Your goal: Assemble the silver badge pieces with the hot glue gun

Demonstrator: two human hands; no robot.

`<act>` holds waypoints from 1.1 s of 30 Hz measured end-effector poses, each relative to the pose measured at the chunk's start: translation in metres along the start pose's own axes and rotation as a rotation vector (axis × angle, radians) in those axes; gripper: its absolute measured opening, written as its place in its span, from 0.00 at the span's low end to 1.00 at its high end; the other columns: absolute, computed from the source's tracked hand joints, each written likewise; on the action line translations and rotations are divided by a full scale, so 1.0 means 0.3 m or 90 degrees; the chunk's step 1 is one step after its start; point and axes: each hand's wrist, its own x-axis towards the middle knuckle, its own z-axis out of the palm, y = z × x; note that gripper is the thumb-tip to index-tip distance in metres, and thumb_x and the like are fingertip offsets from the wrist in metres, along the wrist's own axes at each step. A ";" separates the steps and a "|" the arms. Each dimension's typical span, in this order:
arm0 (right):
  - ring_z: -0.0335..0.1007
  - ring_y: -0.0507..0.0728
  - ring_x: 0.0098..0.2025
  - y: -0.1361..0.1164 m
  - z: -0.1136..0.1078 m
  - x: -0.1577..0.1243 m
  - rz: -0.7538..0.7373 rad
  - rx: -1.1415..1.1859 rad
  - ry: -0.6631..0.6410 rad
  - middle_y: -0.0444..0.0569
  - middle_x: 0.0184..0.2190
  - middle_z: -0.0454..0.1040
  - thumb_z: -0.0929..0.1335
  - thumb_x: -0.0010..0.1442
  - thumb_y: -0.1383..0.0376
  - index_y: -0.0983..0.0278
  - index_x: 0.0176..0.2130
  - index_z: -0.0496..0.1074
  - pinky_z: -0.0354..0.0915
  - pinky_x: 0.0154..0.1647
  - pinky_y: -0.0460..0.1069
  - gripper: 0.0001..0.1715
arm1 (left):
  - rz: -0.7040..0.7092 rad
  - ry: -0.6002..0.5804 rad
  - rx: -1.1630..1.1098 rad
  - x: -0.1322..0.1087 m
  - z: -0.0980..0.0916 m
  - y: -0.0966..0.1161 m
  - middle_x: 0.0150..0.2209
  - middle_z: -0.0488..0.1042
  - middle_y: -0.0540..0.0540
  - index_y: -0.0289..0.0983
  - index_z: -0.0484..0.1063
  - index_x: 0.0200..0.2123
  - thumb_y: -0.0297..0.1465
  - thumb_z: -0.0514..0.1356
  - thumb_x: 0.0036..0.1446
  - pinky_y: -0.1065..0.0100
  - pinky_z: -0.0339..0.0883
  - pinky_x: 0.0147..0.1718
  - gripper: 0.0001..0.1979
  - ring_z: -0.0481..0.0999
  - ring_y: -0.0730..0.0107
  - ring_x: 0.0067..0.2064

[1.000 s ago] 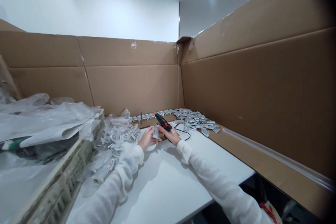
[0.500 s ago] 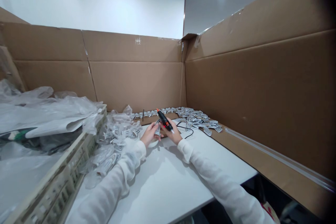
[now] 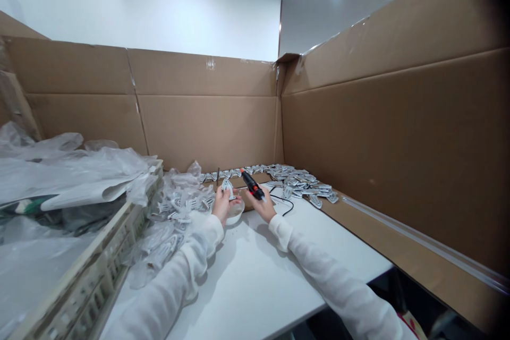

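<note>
My left hand (image 3: 222, 206) grips a small grey-white flat plastic part (image 3: 227, 187) with holes in it, held upright above the table. In my right hand (image 3: 263, 207) is a black electric screwdriver (image 3: 252, 185) with red details and an orange end pointing up and away. A small gap separates the screwdriver from the plastic part. Just below my left hand sits a round, pale dish (image 3: 236, 214); its contents are too small to make out. A thin black cable (image 3: 289, 200) curls on the table beside my right hand.
Bagged grey-white parts (image 3: 179, 207) lie on the left of the white table (image 3: 247, 276). A cream plastic crate (image 3: 95, 255) holds plastic bags. Similar parts form a row (image 3: 231, 173) and a pile (image 3: 303, 180) at the back. Cardboard walls (image 3: 207, 122) surround the table.
My hands have moved apart. The plastic part has shifted left and up in my left hand, away from the screwdriver, and the dish shows more.
</note>
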 end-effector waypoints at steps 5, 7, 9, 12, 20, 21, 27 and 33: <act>0.53 0.51 0.23 0.013 0.011 -0.004 0.010 0.028 -0.016 0.41 0.19 0.58 0.64 0.50 0.55 0.64 0.23 0.61 0.52 0.25 0.45 0.16 | 0.001 -0.022 -0.013 -0.008 0.008 0.007 0.31 0.69 0.49 0.37 0.59 0.34 0.30 0.60 0.50 0.73 0.65 0.25 0.11 0.70 0.76 0.26; 0.52 0.50 0.23 0.017 0.011 -0.005 0.020 0.037 -0.016 0.41 0.19 0.58 0.64 0.51 0.55 0.65 0.23 0.61 0.52 0.25 0.45 0.16 | 0.013 -0.026 -0.012 -0.010 0.009 0.009 0.30 0.68 0.49 0.36 0.59 0.33 0.29 0.61 0.48 0.74 0.64 0.23 0.12 0.69 0.76 0.25; 0.52 0.50 0.23 0.021 0.010 -0.005 0.026 0.040 -0.013 0.41 0.19 0.59 0.64 0.51 0.55 0.65 0.22 0.60 0.52 0.25 0.45 0.17 | 0.019 -0.024 -0.010 -0.010 0.008 0.009 0.30 0.68 0.49 0.36 0.59 0.33 0.29 0.61 0.49 0.74 0.62 0.22 0.12 0.69 0.76 0.25; 0.52 0.50 0.23 0.021 0.008 -0.005 0.030 0.026 -0.010 0.41 0.18 0.58 0.64 0.51 0.54 0.65 0.21 0.59 0.52 0.25 0.45 0.18 | 0.009 -0.019 -0.003 -0.009 0.007 0.007 0.31 0.69 0.48 0.37 0.59 0.34 0.31 0.59 0.50 0.74 0.62 0.22 0.11 0.69 0.76 0.25; 0.52 0.50 0.23 0.029 0.005 -0.008 0.016 0.023 -0.024 0.41 0.19 0.58 0.64 0.50 0.55 0.64 0.23 0.60 0.53 0.25 0.45 0.15 | -0.007 -0.041 -0.009 -0.010 0.010 0.010 0.31 0.69 0.48 0.37 0.59 0.33 0.32 0.58 0.50 0.75 0.59 0.20 0.10 0.68 0.77 0.24; 0.53 0.51 0.23 0.033 0.006 -0.009 0.017 0.021 -0.024 0.41 0.19 0.58 0.64 0.50 0.55 0.64 0.23 0.60 0.53 0.25 0.45 0.15 | -0.010 -0.042 -0.010 -0.011 0.010 0.011 0.31 0.69 0.48 0.37 0.59 0.33 0.32 0.58 0.50 0.75 0.59 0.21 0.10 0.69 0.76 0.24; 0.56 0.53 0.25 0.036 0.007 -0.013 0.011 0.011 -0.028 0.43 0.20 0.60 0.63 0.50 0.56 0.64 0.24 0.63 0.56 0.28 0.47 0.14 | -0.012 -0.040 -0.017 -0.005 0.002 0.006 0.31 0.69 0.48 0.37 0.59 0.36 0.32 0.55 0.53 0.75 0.60 0.21 0.08 0.69 0.76 0.25; 0.63 0.55 0.32 -0.019 0.003 -0.011 -0.026 0.083 -0.118 0.47 0.29 0.68 0.65 0.50 0.60 0.64 0.33 0.68 0.59 0.35 0.48 0.11 | -0.027 -0.009 -0.030 0.005 0.000 -0.001 0.34 0.69 0.48 0.39 0.59 0.39 0.28 0.54 0.54 0.73 0.64 0.27 0.08 0.71 0.75 0.29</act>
